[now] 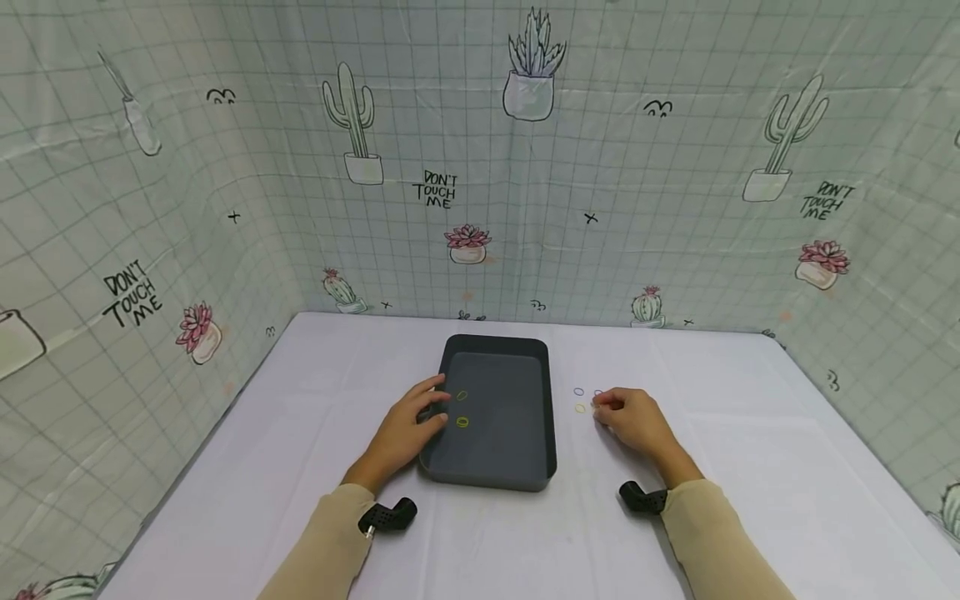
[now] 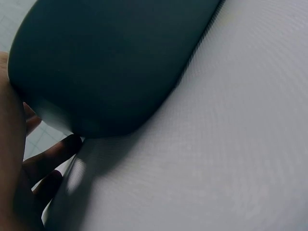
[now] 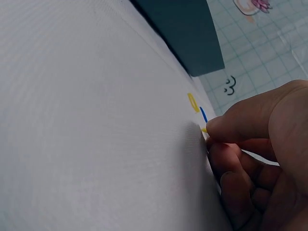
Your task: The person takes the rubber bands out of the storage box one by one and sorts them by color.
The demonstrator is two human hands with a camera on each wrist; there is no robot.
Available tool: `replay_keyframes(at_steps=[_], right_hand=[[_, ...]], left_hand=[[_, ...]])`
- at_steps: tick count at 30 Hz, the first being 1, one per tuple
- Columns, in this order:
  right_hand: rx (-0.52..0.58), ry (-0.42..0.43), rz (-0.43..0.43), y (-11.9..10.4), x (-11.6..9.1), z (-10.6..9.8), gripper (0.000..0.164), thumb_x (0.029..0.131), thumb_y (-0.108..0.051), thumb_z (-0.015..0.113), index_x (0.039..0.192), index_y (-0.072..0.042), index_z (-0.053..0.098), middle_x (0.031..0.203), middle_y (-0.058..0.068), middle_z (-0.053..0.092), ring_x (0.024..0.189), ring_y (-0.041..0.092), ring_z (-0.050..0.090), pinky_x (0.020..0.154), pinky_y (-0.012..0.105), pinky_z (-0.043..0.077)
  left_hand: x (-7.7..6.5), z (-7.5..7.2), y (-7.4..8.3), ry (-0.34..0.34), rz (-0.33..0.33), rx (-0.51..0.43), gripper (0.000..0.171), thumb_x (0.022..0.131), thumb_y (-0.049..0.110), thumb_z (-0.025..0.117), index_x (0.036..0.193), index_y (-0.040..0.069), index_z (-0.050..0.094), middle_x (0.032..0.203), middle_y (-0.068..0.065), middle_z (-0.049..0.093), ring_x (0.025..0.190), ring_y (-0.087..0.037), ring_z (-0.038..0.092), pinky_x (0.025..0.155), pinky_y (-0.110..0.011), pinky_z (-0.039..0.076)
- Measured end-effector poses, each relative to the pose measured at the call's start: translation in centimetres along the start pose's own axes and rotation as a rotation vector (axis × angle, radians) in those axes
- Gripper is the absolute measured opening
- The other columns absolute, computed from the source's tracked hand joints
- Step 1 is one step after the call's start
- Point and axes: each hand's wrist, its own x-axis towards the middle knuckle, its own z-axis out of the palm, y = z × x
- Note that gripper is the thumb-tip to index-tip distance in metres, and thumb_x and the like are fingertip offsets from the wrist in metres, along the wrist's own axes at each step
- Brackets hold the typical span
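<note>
My left hand (image 1: 402, 432) rests at the left rim of a dark grey rectangular tray (image 1: 495, 481), with finger and thumb tips reaching over it. In the left wrist view, other fingers (image 2: 50, 159) lie outside the tray wall (image 2: 110, 72). A thin yellow rubber band (image 1: 462, 396) lies inside the tray; nearer me is a thicker yellow loop (image 1: 462, 417). Right of the tray, my right hand (image 1: 637, 421) pinches a small yellow rubber band (image 3: 204, 130) between thumb and forefinger, mostly hidden. Beside it on the cloth lie a yellow band (image 3: 193, 102) and a blue band (image 3: 203, 114).
A white cloth (image 1: 750, 467) covers the table. Behind and at both sides hang gridded sheets (image 1: 600, 167) printed with cacti. A purplish band (image 1: 597, 392) lies by the right fingertips. Each wrist wears a black camera mount (image 1: 388, 516).
</note>
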Motion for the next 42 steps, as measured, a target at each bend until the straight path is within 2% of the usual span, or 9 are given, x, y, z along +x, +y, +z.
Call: replay_keyframes(at_steps=[7, 15, 22, 29, 32, 38, 42], right_hand=[[-0.014, -0.008, 0.013, 0.02, -0.04, 0.13, 0.014, 0.091, -0.009, 0.068, 0.102, -0.003, 0.075, 0.115, 0.016, 0.07, 0.091, 0.024, 0.059, 0.076, 0.034, 0.047], [-0.035, -0.015, -0.017, 0.03, 0.21, -0.02, 0.016, 0.09, -0.008, 0.069, 0.103, -0.002, 0.076, 0.115, 0.015, 0.07, 0.09, 0.023, 0.058, 0.074, 0.033, 0.046], [-0.025, -0.014, -0.011, 0.31, 0.14, -0.1, 0.017, 0.089, -0.009, 0.069, 0.103, -0.003, 0.076, 0.112, 0.014, 0.07, 0.088, 0.023, 0.058, 0.073, 0.032, 0.047], [-0.024, -0.016, -0.003, 0.26, 0.14, 0.06, 0.016, 0.09, -0.008, 0.066, 0.103, -0.005, 0.075, 0.116, 0.015, 0.07, 0.088, 0.023, 0.059, 0.072, 0.032, 0.048], [-0.025, -0.012, 0.004, 0.14, 0.1, 0.12, 0.017, 0.089, -0.007, 0.065, 0.102, -0.005, 0.075, 0.111, 0.014, 0.071, 0.085, 0.022, 0.058, 0.071, 0.032, 0.047], [0.008, 0.011, 0.04, -0.01, 0.27, -0.16, 0.013, 0.088, -0.006, 0.065, 0.098, -0.003, 0.071, 0.087, 0.008, 0.067, 0.072, 0.019, 0.059, 0.067, 0.031, 0.047], [0.018, 0.025, 0.065, 0.07, 0.22, -0.42, 0.009, 0.089, -0.008, 0.066, 0.095, -0.002, 0.07, 0.084, 0.008, 0.066, 0.072, 0.02, 0.058, 0.066, 0.032, 0.046]], left_hand=[[-0.09, 0.0, 0.0, -0.011, -0.005, 0.003, 0.035, 0.098, 0.017, 0.065, 0.131, 0.009, 0.066, 0.156, 0.007, 0.041, 0.146, -0.021, 0.033, 0.114, -0.05, 0.033], [-0.09, -0.16, 0.13, -0.003, 0.002, 0.014, 0.034, 0.097, 0.016, 0.066, 0.131, 0.008, 0.066, 0.156, 0.005, 0.041, 0.145, -0.021, 0.033, 0.113, -0.049, 0.035], [0.09, -0.16, 0.31, -0.006, 0.023, 0.017, 0.035, 0.097, 0.016, 0.066, 0.131, 0.008, 0.065, 0.156, 0.004, 0.041, 0.145, -0.023, 0.034, 0.112, -0.049, 0.037], [-0.34, -0.05, 0.08, -0.005, 0.002, 0.012, 0.035, 0.098, 0.016, 0.066, 0.132, 0.008, 0.065, 0.157, 0.004, 0.04, 0.146, -0.022, 0.033, 0.113, -0.051, 0.034], [-0.48, -0.04, -0.02, -0.012, -0.005, 0.006, 0.035, 0.098, 0.017, 0.065, 0.132, 0.008, 0.065, 0.157, 0.004, 0.04, 0.146, -0.021, 0.031, 0.114, -0.05, 0.033], [-0.24, -0.08, 0.19, 0.001, 0.012, 0.017, 0.035, 0.098, 0.016, 0.065, 0.131, 0.008, 0.065, 0.156, 0.004, 0.041, 0.146, -0.023, 0.033, 0.114, -0.052, 0.032], [-0.16, -0.07, 0.3, 0.006, 0.017, 0.015, 0.035, 0.097, 0.015, 0.066, 0.131, 0.007, 0.065, 0.156, 0.004, 0.041, 0.146, -0.024, 0.032, 0.115, -0.054, 0.029]])
